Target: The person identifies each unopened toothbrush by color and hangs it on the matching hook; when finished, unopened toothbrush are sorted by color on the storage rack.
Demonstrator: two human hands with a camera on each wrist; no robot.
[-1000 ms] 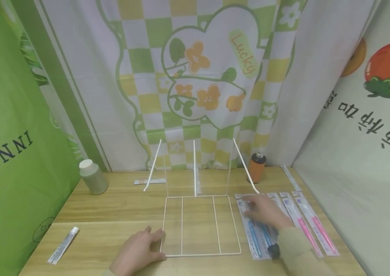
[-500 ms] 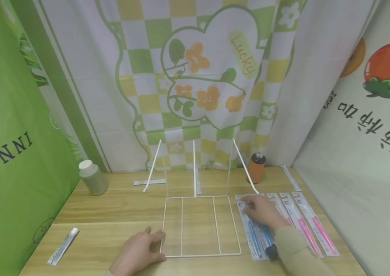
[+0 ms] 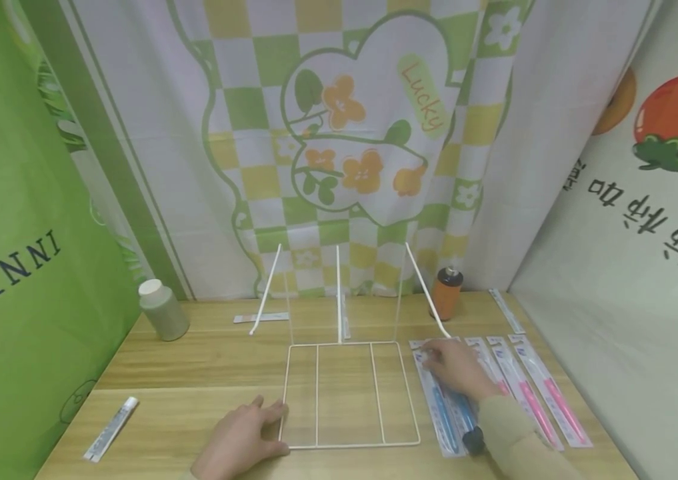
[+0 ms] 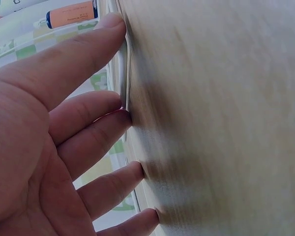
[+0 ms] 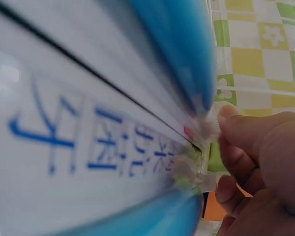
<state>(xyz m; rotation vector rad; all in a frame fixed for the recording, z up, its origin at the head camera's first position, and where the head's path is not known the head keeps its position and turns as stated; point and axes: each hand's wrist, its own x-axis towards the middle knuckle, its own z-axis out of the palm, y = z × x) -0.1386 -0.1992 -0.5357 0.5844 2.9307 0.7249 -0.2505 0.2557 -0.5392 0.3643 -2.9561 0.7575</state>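
Checkered cloth (image 3: 263,177) hangs behind the surface (image 3: 201,363). Head view: left hand (image 3: 238,432) beside the wire rack (image 3: 339,300), right hand (image 3: 461,368) over two blue-handled toothbrush packs (image 3: 442,413); neither has really budged, so the packs still lie flat. Left wrist: loosely spread fingers touch the wire. Right wrist: curled fingers meet packaging (pinching? I can't tell).

Curtain (image 3: 369,133) reads "Lucky" — green cloth (image 3: 21,193) "INNI", white cloth (image 3: 627,300) "柿", packaging (image 5: 98,147) "牙"

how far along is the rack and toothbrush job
Apparently done: white wire rack standing on the table. In hand: left hand touches the rack's edge; right hand seems to pinch a blue toothbrush pack. Probably remaining: pink packs lying further right.
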